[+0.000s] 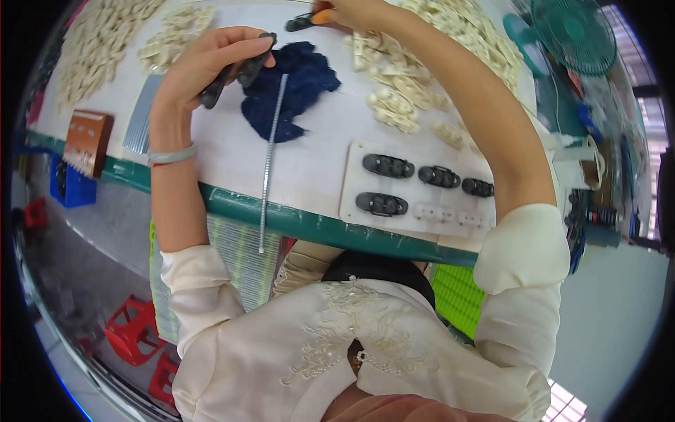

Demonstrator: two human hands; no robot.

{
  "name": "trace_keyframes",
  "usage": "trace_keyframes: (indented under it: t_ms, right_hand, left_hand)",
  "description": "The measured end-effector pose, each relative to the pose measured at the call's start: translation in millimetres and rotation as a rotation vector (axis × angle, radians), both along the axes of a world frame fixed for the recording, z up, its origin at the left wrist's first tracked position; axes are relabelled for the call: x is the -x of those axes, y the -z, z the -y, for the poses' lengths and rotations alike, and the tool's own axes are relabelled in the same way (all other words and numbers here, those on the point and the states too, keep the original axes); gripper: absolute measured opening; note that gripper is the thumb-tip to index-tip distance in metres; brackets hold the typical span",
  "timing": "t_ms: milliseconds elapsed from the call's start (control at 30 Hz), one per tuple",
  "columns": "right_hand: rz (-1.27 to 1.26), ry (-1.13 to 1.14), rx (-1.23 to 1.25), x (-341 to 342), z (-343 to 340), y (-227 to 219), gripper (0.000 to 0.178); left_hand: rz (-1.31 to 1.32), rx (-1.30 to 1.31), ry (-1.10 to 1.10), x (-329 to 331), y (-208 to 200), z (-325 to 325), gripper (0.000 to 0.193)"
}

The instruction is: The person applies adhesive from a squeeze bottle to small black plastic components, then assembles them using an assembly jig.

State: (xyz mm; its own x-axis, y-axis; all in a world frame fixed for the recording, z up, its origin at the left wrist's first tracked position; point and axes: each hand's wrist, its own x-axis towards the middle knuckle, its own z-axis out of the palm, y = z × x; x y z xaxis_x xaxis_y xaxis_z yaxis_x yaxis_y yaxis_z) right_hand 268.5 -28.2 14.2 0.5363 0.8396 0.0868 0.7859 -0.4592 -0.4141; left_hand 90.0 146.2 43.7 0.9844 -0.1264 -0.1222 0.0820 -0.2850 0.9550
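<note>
My left hand (214, 63), at the upper left, is closed on elongated black plastic parts (218, 86). Their lower ends stick out below the fingers, beside a dark blue shaggy cloth (295, 84). At the top edge my right hand (355, 14) is closed at one end of a small black plastic piece (299, 23). Something orange (323, 17) shows at its fingertips; whether it is a finger cover or a handle I cannot tell. A thin ridged metal rod (268, 165) lies across the cloth and runs over the table's near edge.
A white tray (348, 184) with several black oval parts sits at the right. Cream-coloured parts lie in heaps (394, 109) at the right and far left (102, 42). A brown block (88, 143) stands near the table's green edge (309, 226). A green fan (573, 32) is far right.
</note>
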Motion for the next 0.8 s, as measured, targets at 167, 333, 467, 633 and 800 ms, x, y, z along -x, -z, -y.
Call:
trace_keyframes:
  t_ms: [167, 333, 467, 633, 800]
  right_hand:
    - [0.04, -0.078, 0.056, 9.9, 8.3, -5.3, 0.023]
    - [0.0, -0.045, -0.01, 15.5, 16.2, -8.4, 0.022]
    - [-0.09, 0.036, -0.129, 17.5, 16.5, -15.0, 0.021]
    - [0.024, -0.098, 0.085, 27.3, 2.6, -17.3, 0.018]
    - [0.243, 0.229, 0.315, 37.6, -23.3, -4.7, 0.018]
  left_hand:
    - [0.022, 0.025, 0.309, 37.0, -33.8, 80.9, 0.021]
    - [0.207, -0.16, 0.41, 42.9, -51.3, 113.1, 0.02]
    - [0.078, -0.183, 0.322, 37.9, -51.9, 107.5, 0.021]
    - [0.027, -0.259, 0.268, 45.3, -42.6, 98.9, 0.021]
    - [0.039, -0.071, 0.082, 55.0, -28.8, 78.8, 0.023]
